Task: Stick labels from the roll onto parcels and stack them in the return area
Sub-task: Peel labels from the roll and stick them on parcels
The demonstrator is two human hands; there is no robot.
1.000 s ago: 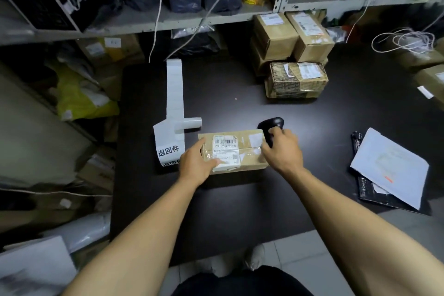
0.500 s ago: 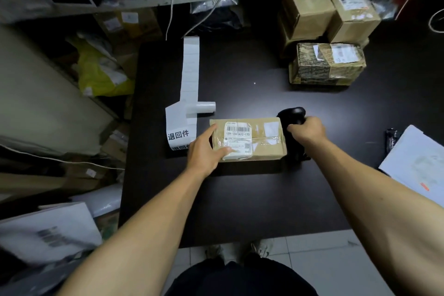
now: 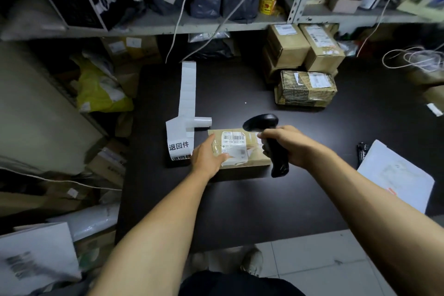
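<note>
Parcel (image 3: 240, 149) | left hand (image 3: 206, 157) flat on it | right hand (image 3: 286, 145) fingers wrapped round scanner (image 3: 269, 139) above it

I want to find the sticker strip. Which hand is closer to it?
Left. The left hand rests on the parcel right beside the label strip; the right hand holds the scanner across the parcel, farther away.

label strip (image 3: 188, 94) lies left of parcel (image 3: 249, 160); stacked boxes (image 3: 305, 62) behind.
</note>
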